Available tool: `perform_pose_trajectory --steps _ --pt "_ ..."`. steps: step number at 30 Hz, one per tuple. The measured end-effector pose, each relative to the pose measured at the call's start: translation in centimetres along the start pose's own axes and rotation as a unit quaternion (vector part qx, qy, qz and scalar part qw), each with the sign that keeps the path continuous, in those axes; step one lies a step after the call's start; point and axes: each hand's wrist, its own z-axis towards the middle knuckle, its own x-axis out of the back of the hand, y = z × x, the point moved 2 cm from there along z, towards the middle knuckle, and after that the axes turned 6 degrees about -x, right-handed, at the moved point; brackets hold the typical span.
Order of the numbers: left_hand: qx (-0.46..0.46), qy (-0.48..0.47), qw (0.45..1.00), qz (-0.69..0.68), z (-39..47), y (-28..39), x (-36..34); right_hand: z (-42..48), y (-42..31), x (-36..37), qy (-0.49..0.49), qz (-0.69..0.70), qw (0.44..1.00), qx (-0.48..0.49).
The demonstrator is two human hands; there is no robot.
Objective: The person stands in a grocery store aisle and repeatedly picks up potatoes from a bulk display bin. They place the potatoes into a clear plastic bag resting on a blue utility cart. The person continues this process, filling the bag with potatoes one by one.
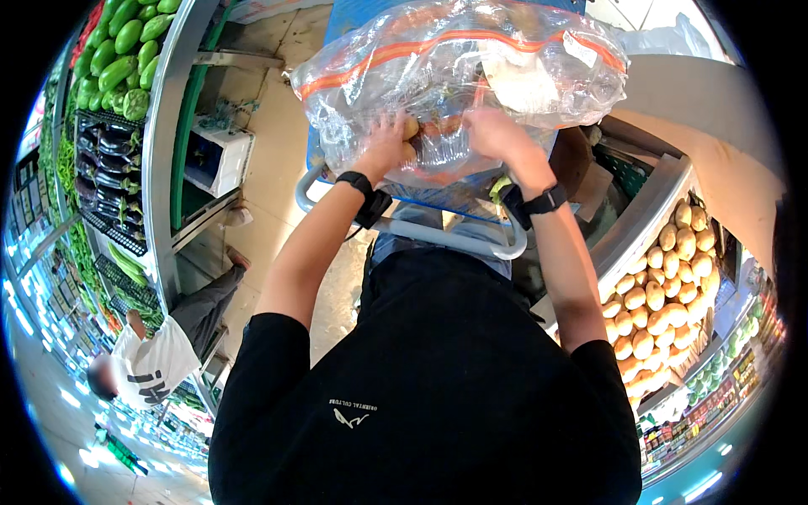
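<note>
Across a blue platform cart (360, 25) lies a large bundle in clear plastic wrap (379, 82), crossed by orange bands (435, 44). A white paper label (521, 79) shows on it. My left hand (386, 142) lies against the wrap with fingers spread, slightly blurred. Right beside its fingertips, round yellow-brown produce (410, 128), which looks like potatoes, shows at the wrap. My right hand (502, 136) is curled closed on a pinch of the plastic, near the bundle's middle. Its fingertips are partly hidden. Both wrists wear black straps.
The cart's grey handle (435, 233) crosses just before my body. At left stands a metal-edged produce rack with green vegetables (117, 72) and eggplants (110, 170); a white foam box (230, 161) sits below. Potatoes (656, 297) fill a stand at right. Another person (154, 366) is at left.
</note>
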Motion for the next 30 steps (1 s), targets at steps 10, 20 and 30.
perform_pose_trajectory --steps 10,20,30 --pt "0.077 -0.041 0.996 0.000 -2.5 2.9 2.1 1.1 -2.7 -9.2 0.174 0.004 0.979 0.101" --pt "0.199 -0.121 0.971 0.053 -3.1 5.0 3.2 1.4 2.0 -9.6 0.007 0.180 0.983 -0.021" --pt "0.087 0.014 0.958 -0.272 -3.0 1.9 -1.1 1.2 4.7 -11.2 0.035 0.186 0.979 -0.078"
